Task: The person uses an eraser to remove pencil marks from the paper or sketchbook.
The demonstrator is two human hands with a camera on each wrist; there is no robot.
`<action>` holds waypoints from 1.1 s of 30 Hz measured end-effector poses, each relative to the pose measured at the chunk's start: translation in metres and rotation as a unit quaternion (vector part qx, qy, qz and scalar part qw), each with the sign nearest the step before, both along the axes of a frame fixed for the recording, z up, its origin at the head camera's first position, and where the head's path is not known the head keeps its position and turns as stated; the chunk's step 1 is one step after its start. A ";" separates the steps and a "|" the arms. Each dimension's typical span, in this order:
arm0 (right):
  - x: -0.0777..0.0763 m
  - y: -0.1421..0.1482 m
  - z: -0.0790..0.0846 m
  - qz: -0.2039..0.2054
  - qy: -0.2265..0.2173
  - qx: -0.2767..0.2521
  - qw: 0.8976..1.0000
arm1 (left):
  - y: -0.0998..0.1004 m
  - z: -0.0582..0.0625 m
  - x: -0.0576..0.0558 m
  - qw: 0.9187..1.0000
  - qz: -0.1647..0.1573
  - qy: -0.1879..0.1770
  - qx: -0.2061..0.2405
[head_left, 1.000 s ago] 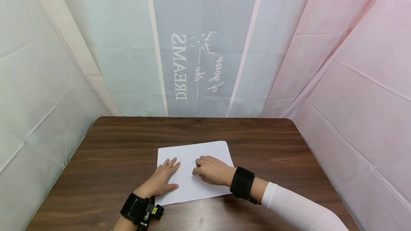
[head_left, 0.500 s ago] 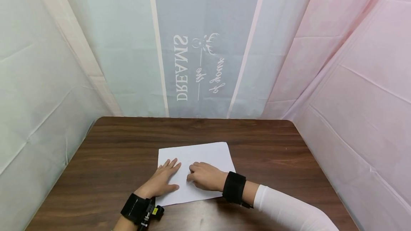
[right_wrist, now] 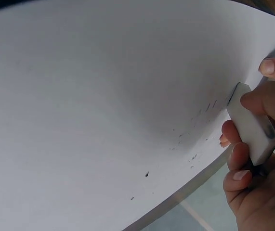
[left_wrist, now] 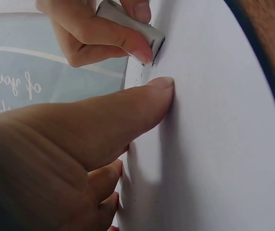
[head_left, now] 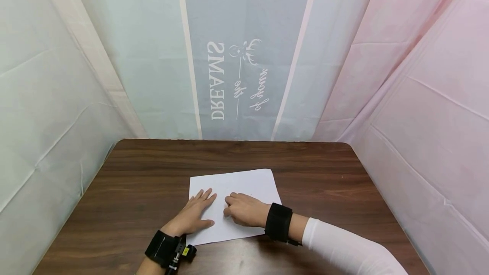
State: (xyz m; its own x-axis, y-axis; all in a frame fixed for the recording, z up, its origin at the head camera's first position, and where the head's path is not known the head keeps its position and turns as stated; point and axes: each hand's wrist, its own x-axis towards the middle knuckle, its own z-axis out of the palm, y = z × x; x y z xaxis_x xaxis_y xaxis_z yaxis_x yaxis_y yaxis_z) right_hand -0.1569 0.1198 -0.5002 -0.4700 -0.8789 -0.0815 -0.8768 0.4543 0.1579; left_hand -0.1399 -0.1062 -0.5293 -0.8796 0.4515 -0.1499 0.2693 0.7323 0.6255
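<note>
A white sheet of paper (head_left: pixel 237 181) lies on the table. My right hand (head_left: pixel 246 209) pinches a white eraser (right_wrist: pixel 251 127) between thumb and fingers, its darkened edge against the paper. The left wrist view also shows the eraser (left_wrist: pixel 132 23) tilted on the sheet, close by the left thumb. Dark eraser crumbs (right_wrist: pixel 147 174) are scattered on the paper beside it. My left hand (head_left: pixel 191 216) rests flat on the left part of the sheet, fingers spread and thumb pointing right.
The dark wood-grain table (head_left: pixel 145 181) extends around the paper. Behind it hangs a pale blue-grey cloth (head_left: pixel 244 24) with mirrored lettering. Light cloth walls stand on the left (head_left: pixel 49 96) and right (head_left: pixel 428 96). Both wrists wear black bands (head_left: pixel 279 223).
My right hand has moved a little left and toward the near edge over the paper, then stayed about there. My left hand has kept its place.
</note>
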 end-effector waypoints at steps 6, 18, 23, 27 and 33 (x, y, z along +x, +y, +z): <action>0.000 0.001 0.002 -0.005 -0.003 0.012 1.000 | 0.000 -0.001 0.001 1.000 0.003 -0.003 0.003; 0.000 0.008 0.000 -0.006 -0.015 -0.001 1.000 | -0.001 0.001 0.001 1.000 0.002 0.002 0.004; -0.001 0.011 0.002 -0.014 -0.018 -0.006 1.000 | 0.000 0.003 0.001 1.000 0.005 -0.001 0.007; 0.000 0.012 0.003 -0.016 -0.018 -0.003 1.000 | 0.000 0.002 0.001 1.000 0.007 -0.003 0.001; 0.001 0.015 0.004 -0.012 -0.017 -0.007 1.000 | -0.001 -0.001 0.002 1.000 0.003 -0.005 0.000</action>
State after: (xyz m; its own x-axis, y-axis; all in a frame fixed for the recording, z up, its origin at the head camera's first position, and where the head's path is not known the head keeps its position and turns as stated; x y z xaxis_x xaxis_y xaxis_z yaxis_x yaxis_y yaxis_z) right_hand -0.1557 0.1350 -0.4965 -0.4882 -0.8685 -0.0860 -0.8703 0.4770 0.1225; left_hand -0.1380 -0.1068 -0.5304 -0.8805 0.4467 -0.1587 0.2595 0.7342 0.6274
